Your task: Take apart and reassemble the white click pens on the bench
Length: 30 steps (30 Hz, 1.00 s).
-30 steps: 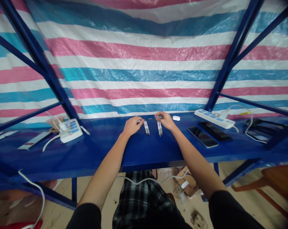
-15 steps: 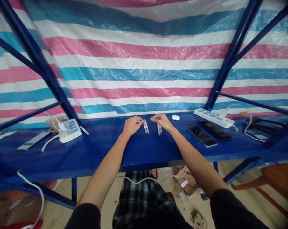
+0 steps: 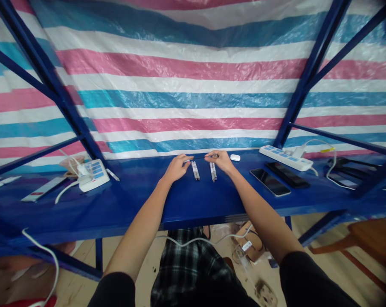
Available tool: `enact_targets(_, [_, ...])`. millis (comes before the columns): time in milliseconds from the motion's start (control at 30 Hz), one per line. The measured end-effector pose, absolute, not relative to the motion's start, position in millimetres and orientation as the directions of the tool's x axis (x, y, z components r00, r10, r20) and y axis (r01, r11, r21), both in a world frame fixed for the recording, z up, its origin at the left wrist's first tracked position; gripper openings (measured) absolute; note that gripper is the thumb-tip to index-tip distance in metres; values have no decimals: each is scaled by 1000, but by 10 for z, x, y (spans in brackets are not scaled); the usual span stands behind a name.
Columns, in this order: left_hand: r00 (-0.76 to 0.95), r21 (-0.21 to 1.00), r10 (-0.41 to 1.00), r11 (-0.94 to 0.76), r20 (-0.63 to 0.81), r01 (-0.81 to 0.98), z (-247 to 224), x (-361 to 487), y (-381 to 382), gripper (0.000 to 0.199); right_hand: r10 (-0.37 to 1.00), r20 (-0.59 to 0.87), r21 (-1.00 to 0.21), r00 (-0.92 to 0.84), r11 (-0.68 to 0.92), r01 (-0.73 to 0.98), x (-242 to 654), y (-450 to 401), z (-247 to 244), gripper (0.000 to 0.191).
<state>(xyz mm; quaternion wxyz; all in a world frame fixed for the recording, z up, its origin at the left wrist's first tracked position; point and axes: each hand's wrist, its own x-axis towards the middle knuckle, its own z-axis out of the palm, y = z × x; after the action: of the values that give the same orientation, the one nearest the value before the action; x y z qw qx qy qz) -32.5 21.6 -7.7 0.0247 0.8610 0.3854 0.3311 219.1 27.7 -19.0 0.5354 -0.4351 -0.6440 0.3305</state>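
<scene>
Over the blue table, my left hand [image 3: 177, 167] pinches a small white pen-like piece [image 3: 187, 160] between thumb and fingertips. My right hand [image 3: 221, 161] is also closed in a pinch, on a thin dark rod that looks like a pen refill [image 3: 199, 158]. The rod spans the gap between both hands; whether it joins the white piece is too small to tell. Just right of my left fingers lie several white pens with grey ends [image 3: 195, 171], side by side. Another group of similar pens [image 3: 213, 172] lies below my right fingers.
A white earbud case [image 3: 235, 157] sits right of my right hand. Farther right are a phone [image 3: 270, 182], a black flat device [image 3: 288, 175] and a power strip [image 3: 286, 158]. On the left are another power strip [image 3: 95, 175] and a lone pen [image 3: 112, 175]. Blue frame posts stand on both sides.
My right hand has shifted slightly up and to the right, and the hands are a little farther apart. The thin dark rod now shows between them. The pens on the table stay put.
</scene>
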Motion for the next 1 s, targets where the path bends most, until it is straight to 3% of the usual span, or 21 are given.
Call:
enact_targets(300, [478,309,682,-701,554,642,-136,-374,321,37,911,412,-888,-17,405,219,2242,256,-143,48])
enact_targets(767, [420,583,743,-670,522,460,-155,-277,268,26,916,392,-879,-88,401,258,2168,244,-194,40])
enact_targets(1000, [445,569,728,-685,521,455,-116,-207,185,28,893,423,-840,-152,449,305,2074,184,-197,35])
